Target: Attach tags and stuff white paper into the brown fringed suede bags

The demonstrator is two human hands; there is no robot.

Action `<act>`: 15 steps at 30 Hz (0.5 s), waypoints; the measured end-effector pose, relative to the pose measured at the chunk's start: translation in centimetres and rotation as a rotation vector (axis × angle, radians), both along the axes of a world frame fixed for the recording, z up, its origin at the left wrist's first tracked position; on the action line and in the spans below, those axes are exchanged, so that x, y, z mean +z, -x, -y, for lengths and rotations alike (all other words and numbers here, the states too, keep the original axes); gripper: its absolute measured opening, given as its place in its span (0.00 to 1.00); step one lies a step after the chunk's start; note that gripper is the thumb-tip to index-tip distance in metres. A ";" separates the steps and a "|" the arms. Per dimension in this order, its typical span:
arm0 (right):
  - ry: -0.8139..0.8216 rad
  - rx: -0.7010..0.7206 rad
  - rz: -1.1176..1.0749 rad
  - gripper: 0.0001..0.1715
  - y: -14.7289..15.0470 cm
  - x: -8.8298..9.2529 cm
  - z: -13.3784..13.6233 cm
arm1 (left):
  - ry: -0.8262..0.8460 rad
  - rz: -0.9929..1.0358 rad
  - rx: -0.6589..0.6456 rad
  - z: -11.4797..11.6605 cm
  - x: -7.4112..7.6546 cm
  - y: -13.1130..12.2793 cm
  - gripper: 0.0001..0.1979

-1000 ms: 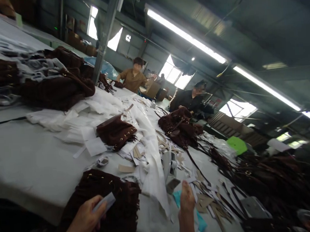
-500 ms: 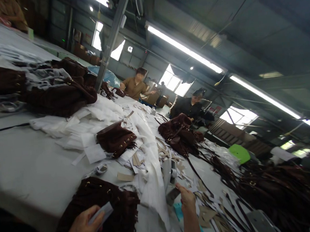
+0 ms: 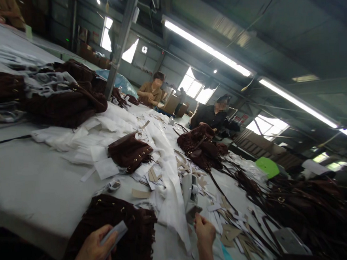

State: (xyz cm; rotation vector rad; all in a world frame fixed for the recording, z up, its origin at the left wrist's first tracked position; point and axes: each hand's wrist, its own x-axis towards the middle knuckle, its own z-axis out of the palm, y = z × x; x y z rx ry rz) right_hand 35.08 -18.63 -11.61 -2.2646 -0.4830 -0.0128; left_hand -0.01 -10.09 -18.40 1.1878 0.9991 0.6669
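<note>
My left hand point(image 3: 96, 246) is closed around a flat, pale grey-white strip point(image 3: 114, 233), perhaps folded paper or plastic. It is held over a dark brown fringed bag point(image 3: 129, 244) with small gold-coloured eyelets, which lies at the near table edge. My right hand point(image 3: 204, 231) has its thumb and fingers pinched together, just below the near end of a grey tape dispenser point(image 3: 190, 194). Whatever sits in that pinch is too small to make out. Beside the dispenser runs a long white sheet of wrapping point(image 3: 167, 178).
Cardboard scraps point(image 3: 230, 233) litter the table right of my right hand. A smaller brown bag point(image 3: 130, 151), another brown bag point(image 3: 200, 144) and a dark heap of bags point(image 3: 312, 211) lie around. Two co-workers are across the table. A metal post point(image 3: 123, 46) rises at the far left.
My right hand has drawn back slightly toward me from the dispenser, its fingers now pinched. My left hand keeps the strip, nearly unmoved. A co-worker across the table has brought their arms in.
</note>
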 end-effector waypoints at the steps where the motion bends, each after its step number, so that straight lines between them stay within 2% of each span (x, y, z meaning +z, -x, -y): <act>1: 0.029 -0.002 0.025 0.22 0.0 0.1 -0.2 | -0.003 0.002 -0.002 0.0 0.0 0.0 0.29; 7: 0.181 0.011 0.154 0.16 0.2 1.7 -1.1 | -0.026 0.028 -0.025 -0.1 0.6 0.6 0.26; 11: 0.268 -0.001 0.133 0.13 0.9 2.2 -0.5 | -0.038 0.036 -0.032 -0.3 1.3 0.9 0.23; 13: 0.295 0.008 0.085 0.14 2.1 2.0 0.1 | -0.038 0.036 -0.026 -0.4 1.5 1.0 0.22; 15: 0.290 0.070 0.031 0.14 4.6 1.5 0.5 | -0.049 0.032 -0.018 -0.4 1.5 1.0 0.21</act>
